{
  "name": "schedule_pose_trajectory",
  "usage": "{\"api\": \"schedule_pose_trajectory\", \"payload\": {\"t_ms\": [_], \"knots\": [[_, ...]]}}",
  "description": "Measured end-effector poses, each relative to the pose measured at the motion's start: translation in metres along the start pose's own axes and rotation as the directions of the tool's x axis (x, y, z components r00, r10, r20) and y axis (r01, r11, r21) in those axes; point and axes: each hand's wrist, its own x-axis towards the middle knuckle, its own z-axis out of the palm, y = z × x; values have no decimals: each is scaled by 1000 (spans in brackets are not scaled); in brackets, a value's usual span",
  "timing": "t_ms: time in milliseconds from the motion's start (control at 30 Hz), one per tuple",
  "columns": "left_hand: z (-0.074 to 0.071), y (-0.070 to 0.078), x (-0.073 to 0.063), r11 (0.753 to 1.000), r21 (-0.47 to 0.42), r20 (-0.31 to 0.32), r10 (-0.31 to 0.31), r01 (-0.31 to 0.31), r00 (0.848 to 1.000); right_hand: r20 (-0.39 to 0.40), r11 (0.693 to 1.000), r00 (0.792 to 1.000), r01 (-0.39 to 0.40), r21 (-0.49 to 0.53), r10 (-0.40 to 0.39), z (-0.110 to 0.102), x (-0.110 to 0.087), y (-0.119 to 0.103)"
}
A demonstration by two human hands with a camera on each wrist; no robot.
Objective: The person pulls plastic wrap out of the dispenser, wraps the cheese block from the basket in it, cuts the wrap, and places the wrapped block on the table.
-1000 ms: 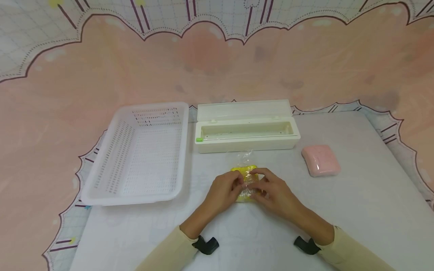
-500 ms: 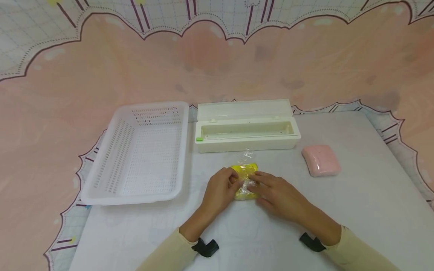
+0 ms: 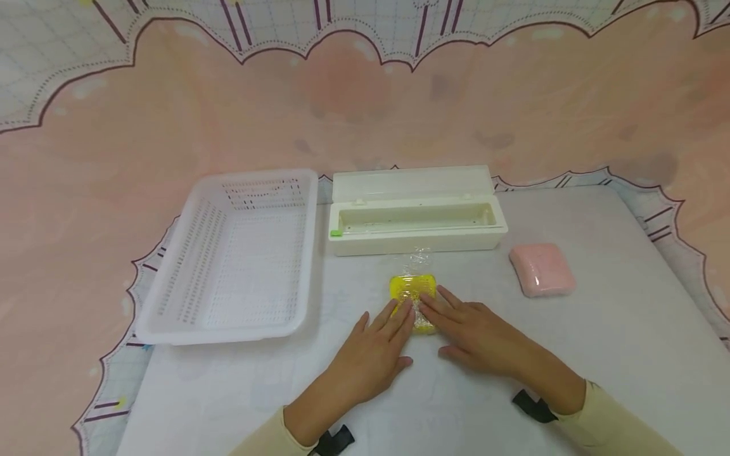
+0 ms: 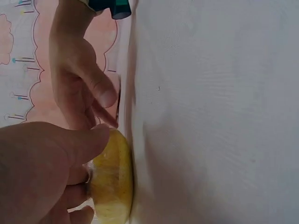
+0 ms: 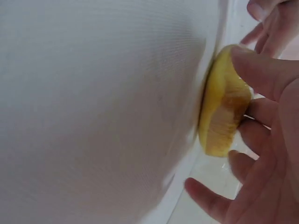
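Note:
A small yellow rounded block (image 3: 412, 286), wrapped in clear plastic film, lies flat on the white table cover. A loose flap of film (image 3: 419, 259) sticks out past its far end. Extended fingers of my left hand (image 3: 367, 358) rest on its near left part. From the other side my right hand (image 3: 485, 335) touches its top with nearly straight fingertips, thumb apart. Both wrist views show the yellow block (image 4: 112, 177) from its side, with creased film over it; the fingers partly cover it in each.
A white perforated basket (image 3: 305, 278) stands at the left. Behind the block is a long cream box (image 3: 419, 244) with its lid raised and a green tab at its left end. A pink wrapped block (image 3: 542, 270) lies to the right.
My left hand has gone from pinching at the film to lying with fingers extended over the block, its wrist drawn back. The right hand has shifted slightly right and its fingers have straightened.

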Motion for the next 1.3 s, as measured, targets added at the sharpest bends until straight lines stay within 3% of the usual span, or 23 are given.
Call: {"api": "schedule_pose_trajectory", "payload": {"t_ms": [233, 567, 700, 767, 867, 967, 1133, 1200, 1300], "knots": [[1, 0, 2, 1000, -26, -15, -17, 17, 1000, 7, 1000, 1000, -12, -5, 12, 2, 0, 0], [6, -5, 7, 997, -71, 17, -9, 10, 1000, 37, 1000, 999, -21, 20, 20, 2, 2, 0], [5, -5, 9, 998, -62, -50, -21, 18, 999, 33, 998, 999, -21, 57, 20, 2, 1, 1], [4, -3, 10, 991, -119, -127, -83, 68, 988, 25, 994, 999, -28, 103, 26, 1, 0, 1], [3, 0, 12, 945, -288, -235, -228, 156, 945, -18, 988, 999, -34, 151, 37, 0, -3, 2], [4, 2, 15, 867, -451, -252, -353, 213, 901, -66, 983, 997, -37, 178, 50, -4, -7, 3], [7, -1, 21, 778, -568, -153, -420, 268, 894, -70, 976, 995, -60, 208, 76, -7, -12, 4], [7, -3, 22, 760, -593, -139, -423, 267, 895, -63, 973, 994, -72, 219, 88, -7, -14, 4], [10, -10, 24, 758, -604, -141, -407, 247, 902, -66, 971, 993, -82, 224, 99, -8, -17, 4]]}}
